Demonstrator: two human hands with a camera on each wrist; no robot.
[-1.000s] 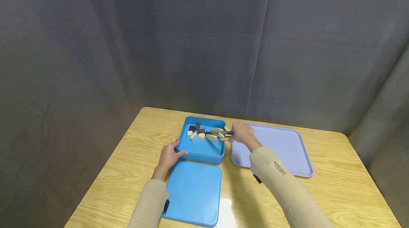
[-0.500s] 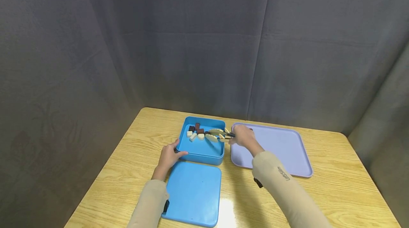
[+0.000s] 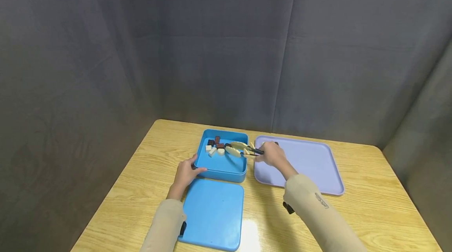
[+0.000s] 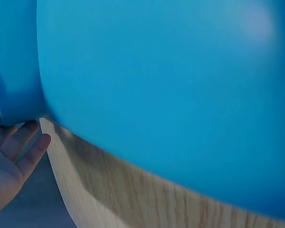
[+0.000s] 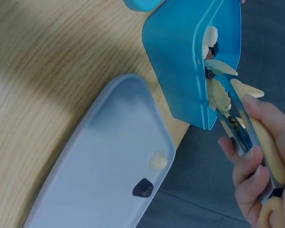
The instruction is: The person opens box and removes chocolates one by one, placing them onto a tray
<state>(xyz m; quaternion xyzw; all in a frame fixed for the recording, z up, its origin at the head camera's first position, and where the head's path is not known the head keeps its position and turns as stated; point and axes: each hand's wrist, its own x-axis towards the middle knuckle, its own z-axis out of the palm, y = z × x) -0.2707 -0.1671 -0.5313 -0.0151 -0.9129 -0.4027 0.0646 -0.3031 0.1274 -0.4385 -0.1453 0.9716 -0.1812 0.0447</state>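
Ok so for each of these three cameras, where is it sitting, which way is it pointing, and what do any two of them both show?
Head: worn on the head, looking forward and down at the wooden table; both sleeved arms, left hand and right hand show.
Left wrist: at the left wrist, close against the blue lid; palm and fingers show.
Right wrist: at the right wrist, looking along the tongs at the blue box and lilac tray; fingers show.
Head and right wrist share box, tongs and tray.

Cream tongs [image 3: 240, 149] reach into the open blue box [image 3: 222, 165] toward brown and white pieces [image 3: 216, 147] at its 11 o'clock corner
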